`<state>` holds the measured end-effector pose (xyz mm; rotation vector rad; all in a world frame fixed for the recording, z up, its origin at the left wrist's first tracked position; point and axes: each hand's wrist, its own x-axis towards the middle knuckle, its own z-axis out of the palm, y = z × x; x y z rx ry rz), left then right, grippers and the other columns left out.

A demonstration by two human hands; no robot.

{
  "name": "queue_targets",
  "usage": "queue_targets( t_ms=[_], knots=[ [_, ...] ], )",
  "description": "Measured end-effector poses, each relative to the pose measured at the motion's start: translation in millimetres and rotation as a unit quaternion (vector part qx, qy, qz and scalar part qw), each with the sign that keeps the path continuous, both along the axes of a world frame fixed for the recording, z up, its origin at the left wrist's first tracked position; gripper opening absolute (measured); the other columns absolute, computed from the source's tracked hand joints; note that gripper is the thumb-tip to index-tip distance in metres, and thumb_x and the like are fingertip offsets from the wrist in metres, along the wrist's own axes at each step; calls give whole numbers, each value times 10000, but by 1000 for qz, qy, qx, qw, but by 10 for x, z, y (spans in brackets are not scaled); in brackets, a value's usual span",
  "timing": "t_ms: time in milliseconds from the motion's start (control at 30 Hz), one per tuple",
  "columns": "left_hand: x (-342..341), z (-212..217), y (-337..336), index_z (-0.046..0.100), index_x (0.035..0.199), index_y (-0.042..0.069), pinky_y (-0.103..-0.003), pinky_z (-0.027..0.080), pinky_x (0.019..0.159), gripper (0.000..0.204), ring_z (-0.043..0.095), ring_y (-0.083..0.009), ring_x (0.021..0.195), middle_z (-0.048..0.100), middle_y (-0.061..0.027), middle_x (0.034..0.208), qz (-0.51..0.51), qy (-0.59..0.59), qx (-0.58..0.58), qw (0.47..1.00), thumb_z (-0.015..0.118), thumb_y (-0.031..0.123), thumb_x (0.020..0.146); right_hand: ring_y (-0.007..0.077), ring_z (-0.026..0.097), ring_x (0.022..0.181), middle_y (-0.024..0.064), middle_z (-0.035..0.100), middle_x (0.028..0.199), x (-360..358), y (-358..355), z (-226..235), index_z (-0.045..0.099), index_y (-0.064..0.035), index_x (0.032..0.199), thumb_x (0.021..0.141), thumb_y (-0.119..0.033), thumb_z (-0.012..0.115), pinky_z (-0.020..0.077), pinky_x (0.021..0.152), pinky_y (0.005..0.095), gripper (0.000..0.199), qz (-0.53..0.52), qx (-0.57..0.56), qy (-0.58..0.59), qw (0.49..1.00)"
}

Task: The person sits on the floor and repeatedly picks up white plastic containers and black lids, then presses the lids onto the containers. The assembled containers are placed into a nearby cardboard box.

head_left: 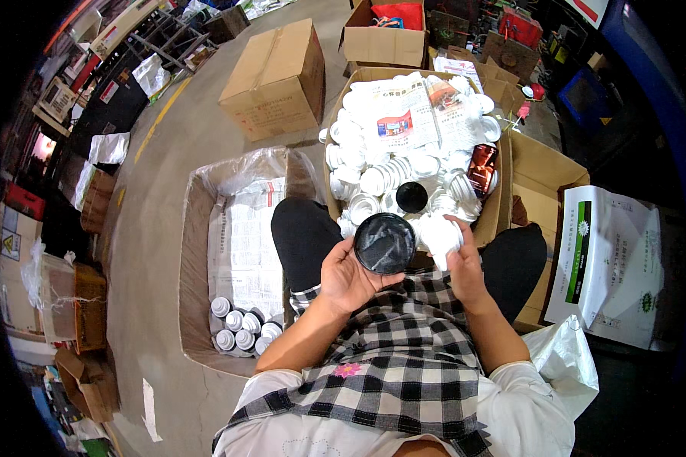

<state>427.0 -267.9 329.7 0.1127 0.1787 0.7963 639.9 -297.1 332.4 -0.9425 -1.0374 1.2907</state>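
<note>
My left hand (348,279) is closed round a black, round, shallow cup-like plastic part (385,244), its hollow face turned up and cloudy inside. Pinched in my right hand (466,263) is a white cloth (440,238), hanging down at one end; its folds are partly lost in glare. Both hands are above my lap, at the near edge of a cardboard box (498,202) heaped with white plastic caps (385,177). A smaller black disc (411,197) lies on the heap just beyond my hands. Newspaper (411,114) covers the far part of the caps.
To my left stands an open carton (196,251) lined with newspaper, with several grey-and-white capped parts (244,340) in its near corner. A closed cardboard box (273,80) is beyond it. On my right are an open carton (537,190) and a white printed sack (613,263).
</note>
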Motion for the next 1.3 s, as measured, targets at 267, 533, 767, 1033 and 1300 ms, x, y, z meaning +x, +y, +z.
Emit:
queue_targets(
  t_ms=[267,533,767,1033,1300],
  knots=[
    [287,139,-216,331,1322,124,-457,294,1006,461,330,-249,1258,362,-64,1357,117,62,106,985,257,363,936,325,476,1129,224,447,1241,-262,-84,131,371,-62,1177,538,-141,838,391,933,393,796,-123,236,-275,924],
    [395,142,-323,205,1357,98,-378,293,1021,469,334,-237,1245,315,-96,1359,167,101,153,969,313,306,951,332,492,1109,254,437,1237,-377,-67,112,371,-47,1187,540,-187,845,420,902,377,814,-143,286,-308,896],
    [409,161,-338,195,1356,97,-370,294,1019,471,344,-240,1234,317,-113,1348,184,125,171,960,321,301,951,335,486,1111,250,426,1247,-401,-59,67,366,-45,1196,534,-182,848,418,901,377,830,-137,285,-297,901],
    [411,180,-355,195,1349,98,-354,312,1008,476,359,-232,1221,318,-108,1339,177,151,168,958,300,338,952,341,474,1129,249,425,1248,-405,-58,19,355,-44,1193,530,-184,852,410,914,390,840,-134,291,-291,901],
    [443,167,-420,236,1318,79,-374,299,1008,578,364,-246,1209,343,-118,1311,183,228,201,935,358,464,905,407,385,1190,259,377,1274,-429,16,-33,306,-84,1178,554,-201,840,336,970,476,829,-122,363,-272,883]
  ],
)
